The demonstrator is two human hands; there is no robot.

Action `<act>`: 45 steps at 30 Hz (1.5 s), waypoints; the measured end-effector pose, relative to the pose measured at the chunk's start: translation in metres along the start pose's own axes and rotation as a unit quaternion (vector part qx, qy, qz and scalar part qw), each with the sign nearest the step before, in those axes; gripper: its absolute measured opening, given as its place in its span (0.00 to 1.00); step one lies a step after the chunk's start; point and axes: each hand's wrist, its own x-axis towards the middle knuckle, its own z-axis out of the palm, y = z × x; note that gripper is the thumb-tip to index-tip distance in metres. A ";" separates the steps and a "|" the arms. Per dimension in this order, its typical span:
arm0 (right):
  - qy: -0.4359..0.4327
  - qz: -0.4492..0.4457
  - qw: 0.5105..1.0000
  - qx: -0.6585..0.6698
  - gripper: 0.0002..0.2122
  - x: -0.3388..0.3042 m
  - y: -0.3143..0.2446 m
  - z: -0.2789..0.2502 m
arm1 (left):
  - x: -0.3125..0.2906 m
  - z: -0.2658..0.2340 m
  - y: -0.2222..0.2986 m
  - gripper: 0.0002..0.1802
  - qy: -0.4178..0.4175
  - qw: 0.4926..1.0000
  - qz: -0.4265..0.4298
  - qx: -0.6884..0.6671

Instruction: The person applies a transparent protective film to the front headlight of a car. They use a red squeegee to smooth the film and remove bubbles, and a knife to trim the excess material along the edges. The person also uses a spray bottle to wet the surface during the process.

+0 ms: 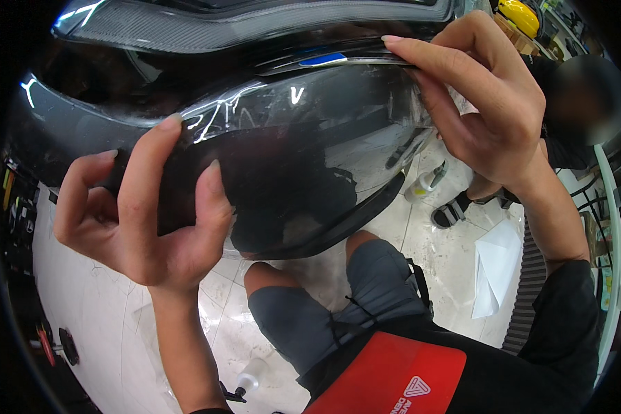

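A glossy black car bumper [269, 186] curves in front of me, below a headlight [255, 31]. Clear film [415, 103] appears to lie over its upper right part, wrinkled at the right end. Along the film's upper edge, my right hand [493, 100] pinches with thumb and index finger. My left hand [145, 221] has its fingers apart. Its index fingertip rests on the bumper near a bright crease, and the thumb stands away from the other fingers. Bright reflections make the film's exact border hard to see.
Another person [559, 131] is at the right, with a sandalled foot [450, 212] near a spray bottle [426, 185]. A white sheet [497, 265] lies on the floor beside a dark ribbed strip [524, 303]. A second spray bottle [252, 376] stands by my left forearm.
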 end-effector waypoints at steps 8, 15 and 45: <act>0.004 0.023 1.000 -0.003 0.23 -0.017 0.013 -0.004 | 0.003 -0.006 0.005 0.20 -0.019 1.000 -0.001 0.008; 0.071 0.029 0.997 0.001 0.16 -0.011 0.021 -0.005 | 0.000 -0.005 0.004 0.20 -0.012 0.999 -0.002 0.030; -0.005 0.067 0.997 -0.034 0.25 -0.059 0.078 -0.022 | -0.013 -0.013 -0.005 0.22 -0.010 0.997 -0.007 0.083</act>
